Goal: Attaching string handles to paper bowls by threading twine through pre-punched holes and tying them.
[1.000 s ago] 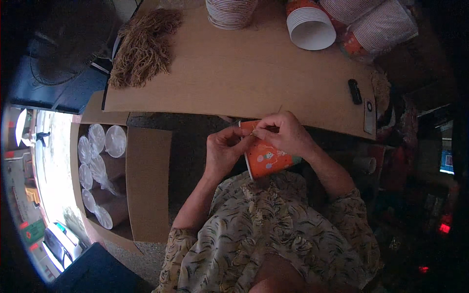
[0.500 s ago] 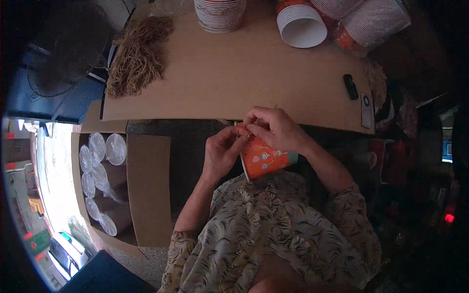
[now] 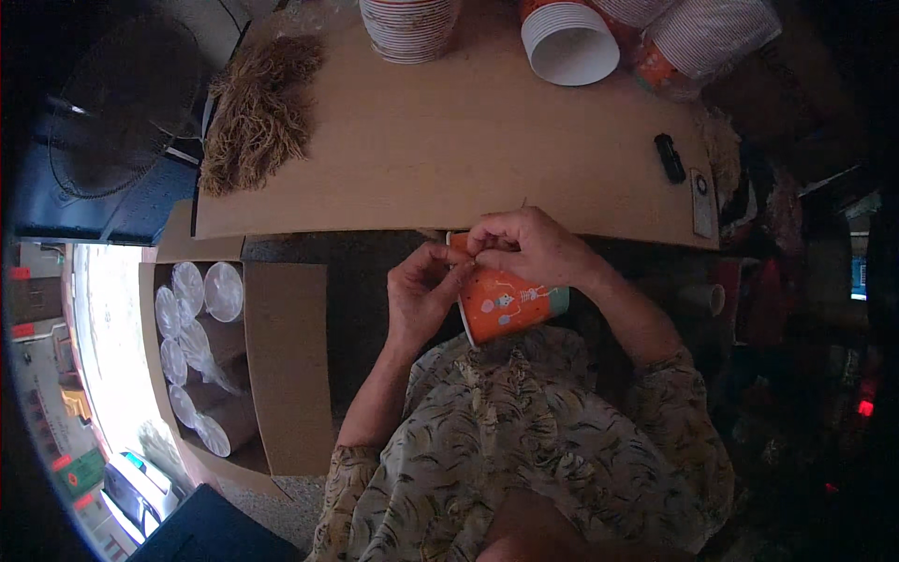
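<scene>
An orange paper cup (image 3: 510, 304) with a printed skeleton and a teal base lies tilted on its side over my lap, its white rim toward the left. The fingertips of my left hand (image 3: 421, 290) are pinched together at the cup's side near the rim; whatever they grip is too small to make out. Close against them, my right hand (image 3: 534, 248) is closed in a pinch, its palm over the cup. A thin strand, seemingly twine (image 3: 525, 202), sticks up behind its knuckles. The fingertips of both hands nearly meet.
On the cardboard-topped table (image 3: 449, 159) are a bundle of brown twine (image 3: 262, 112), a stack of cups (image 3: 409, 33), more cups (image 3: 571, 47) lying down, and a black object (image 3: 670, 157). An open carton (image 3: 290, 365) of plastic-wrapped cup stacks stands at left.
Both hands keep pinching at the cup's side, with only slight finger shifts. The cup has barely moved; the whole view has shifted a little.
</scene>
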`<state>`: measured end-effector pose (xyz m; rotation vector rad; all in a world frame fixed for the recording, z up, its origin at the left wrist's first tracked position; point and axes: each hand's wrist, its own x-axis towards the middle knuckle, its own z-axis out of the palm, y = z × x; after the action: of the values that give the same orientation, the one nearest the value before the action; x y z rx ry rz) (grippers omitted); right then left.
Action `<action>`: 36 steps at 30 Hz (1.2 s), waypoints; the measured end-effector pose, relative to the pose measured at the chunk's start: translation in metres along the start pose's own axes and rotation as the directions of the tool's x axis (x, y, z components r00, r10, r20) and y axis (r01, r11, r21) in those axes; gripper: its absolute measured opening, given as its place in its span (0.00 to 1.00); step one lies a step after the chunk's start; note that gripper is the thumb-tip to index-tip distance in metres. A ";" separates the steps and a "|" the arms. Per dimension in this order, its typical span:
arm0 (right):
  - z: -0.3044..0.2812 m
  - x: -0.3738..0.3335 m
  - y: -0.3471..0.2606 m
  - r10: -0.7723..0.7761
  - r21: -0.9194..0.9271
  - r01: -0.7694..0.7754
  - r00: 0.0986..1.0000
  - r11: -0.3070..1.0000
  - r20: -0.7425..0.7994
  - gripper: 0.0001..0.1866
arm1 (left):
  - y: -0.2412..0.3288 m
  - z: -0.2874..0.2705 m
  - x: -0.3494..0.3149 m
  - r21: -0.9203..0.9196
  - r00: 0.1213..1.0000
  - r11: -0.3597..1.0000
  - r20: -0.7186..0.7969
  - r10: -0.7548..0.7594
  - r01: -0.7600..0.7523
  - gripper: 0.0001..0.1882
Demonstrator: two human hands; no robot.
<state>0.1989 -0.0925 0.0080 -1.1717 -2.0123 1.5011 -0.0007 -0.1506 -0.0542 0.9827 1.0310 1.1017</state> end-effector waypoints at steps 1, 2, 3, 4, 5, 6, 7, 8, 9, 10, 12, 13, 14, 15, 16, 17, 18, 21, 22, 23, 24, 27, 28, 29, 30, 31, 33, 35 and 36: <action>0.000 0.000 0.001 -0.023 -0.018 0.023 1.000 1.000 0.004 0.05 | 0.000 0.000 0.000 0.012 1.000 1.000 0.000 -0.004 0.004 0.03; -0.001 0.000 0.002 -0.022 -0.018 0.022 1.000 1.000 0.004 0.05 | -0.001 0.000 0.000 0.011 1.000 1.000 0.001 -0.005 0.005 0.03; 0.000 0.000 0.003 -0.014 -0.002 0.014 1.000 1.000 0.011 0.05 | 0.000 0.000 0.000 0.046 1.000 0.999 0.000 0.008 -0.008 0.03; -0.001 0.000 0.003 -0.007 0.014 0.007 1.000 1.000 0.019 0.05 | 0.000 0.000 0.000 0.080 1.000 0.997 0.000 0.022 -0.022 0.03; -0.001 0.000 0.004 -0.008 0.014 0.008 1.000 1.000 0.021 0.05 | 0.001 -0.001 -0.001 0.080 1.000 0.997 -0.002 0.022 -0.022 0.03; -0.003 0.001 0.006 -0.003 -0.012 0.004 0.999 1.000 0.050 0.05 | 0.001 -0.001 -0.001 0.071 0.999 0.997 0.011 0.042 -0.043 0.03; -0.004 0.001 0.007 0.002 -0.038 0.001 0.997 0.999 0.079 0.05 | 0.000 -0.001 0.000 0.062 0.998 0.996 0.024 0.062 -0.064 0.04; -0.004 0.000 0.007 0.002 -0.039 0.001 0.997 0.999 0.080 0.05 | -0.001 -0.001 0.000 0.061 0.998 0.996 0.023 0.063 -0.065 0.04; -0.003 -0.001 0.005 -0.032 -0.075 0.037 0.998 0.997 0.058 0.05 | -0.003 -0.001 0.000 0.065 0.995 0.993 0.015 0.101 -0.102 0.03; -0.003 -0.002 0.004 -0.067 -0.111 0.071 0.997 0.991 0.036 0.06 | -0.004 -0.001 0.000 0.068 0.990 0.988 0.008 0.138 -0.138 0.03; -0.006 -0.003 0.010 -0.034 -0.081 0.035 0.999 0.996 0.010 0.06 | -0.005 -0.005 0.000 0.051 0.996 0.994 0.007 0.094 -0.094 0.03; -0.007 -0.003 0.012 0.002 -0.050 -0.003 1.000 0.999 -0.018 0.06 | -0.006 -0.006 0.000 0.033 0.999 0.998 0.011 0.049 -0.050 0.03; -0.006 -0.003 0.012 0.002 -0.051 -0.003 1.000 0.999 -0.016 0.06 | -0.005 -0.005 0.000 0.032 0.999 0.998 0.009 0.050 -0.050 0.03; -0.005 -0.004 0.010 -0.009 0.023 0.010 0.999 1.000 -0.033 0.06 | -0.002 -0.003 0.000 0.012 0.999 0.999 0.013 0.041 -0.041 0.03; -0.004 -0.004 0.008 -0.020 0.096 0.024 0.999 0.995 -0.050 0.06 | -0.001 -0.003 0.001 -0.009 0.999 0.999 0.018 0.031 -0.031 0.03; -0.004 -0.003 0.005 -0.018 0.095 0.023 0.999 0.995 -0.051 0.06 | -0.002 -0.003 0.001 -0.010 0.999 0.999 0.019 0.031 -0.030 0.03; -0.004 -0.002 0.001 -0.037 0.039 0.037 0.999 0.999 -0.012 0.07 | -0.004 -0.004 0.002 0.023 0.998 0.998 0.016 0.061 -0.061 0.03; -0.003 -0.001 0.000 -0.058 -0.055 0.059 0.998 0.997 0.032 0.07 | 0.000 0.000 0.002 0.025 0.996 0.996 0.000 0.087 -0.087 0.03; -0.003 -0.001 0.000 -0.062 -0.092 0.065 0.997 0.994 0.035 0.07 | 0.001 0.001 0.002 -0.006 0.996 0.996 -0.013 0.084 -0.084 0.04; -0.003 -0.001 0.001 -0.061 -0.092 0.065 0.997 0.994 0.036 0.07 | 0.000 0.001 0.002 -0.007 0.996 0.997 -0.014 0.083 -0.083 0.04; -0.004 -0.002 0.001 -0.039 -0.105 0.044 0.998 0.993 0.051 0.07 | -0.001 0.000 0.002 0.001 0.998 0.998 -0.011 0.067 -0.067 0.04; -0.003 -0.003 -0.001 -0.022 -0.170 0.031 0.998 0.985 0.057 0.07 | 0.002 -0.001 0.001 -0.024 1.000 1.000 0.002 0.016 -0.016 0.03; -0.003 -0.003 -0.002 -0.028 -0.222 0.037 0.999 0.974 0.046 0.07 | 0.004 -0.001 0.001 -0.056 1.000 0.998 0.014 -0.018 0.018 0.04; -0.003 -0.004 0.000 -0.027 -0.222 0.037 0.999 0.974 0.047 0.07 | 0.002 0.000 0.001 -0.056 1.000 0.998 0.014 -0.018 0.019 0.04; -0.003 -0.004 0.002 -0.010 -0.155 0.015 0.999 0.988 0.035 0.07 | 0.000 -0.001 0.002 -0.067 1.000 0.998 0.019 -0.004 0.005 0.04; -0.003 -0.004 0.003 0.008 -0.087 -0.006 1.000 0.996 0.025 0.08 | -0.001 -0.001 0.002 -0.077 1.000 0.997 0.024 0.011 -0.009 0.04; -0.001 -0.003 0.003 -0.029 -0.051 0.029 1.000 0.998 -0.002 0.08 | -0.003 -0.002 0.003 -0.066 1.000 0.998 0.025 0.011 -0.009 0.04; -0.001 -0.003 0.001 -0.065 -0.016 0.065 0.997 0.998 -0.030 0.08 | -0.006 -0.002 0.004 -0.056 1.000 0.998 0.028 0.011 -0.010 0.04; -0.001 -0.003 -0.004 -0.041 -0.017 0.041 0.999 0.999 -0.006 0.08 | -0.008 -0.003 0.003 -0.063 0.999 0.998 0.030 0.023 -0.021 0.04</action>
<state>0.1997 -0.0951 0.0129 -1.1337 -2.0364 1.4611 -0.0017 -0.1483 -0.0628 0.9594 0.9572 1.1272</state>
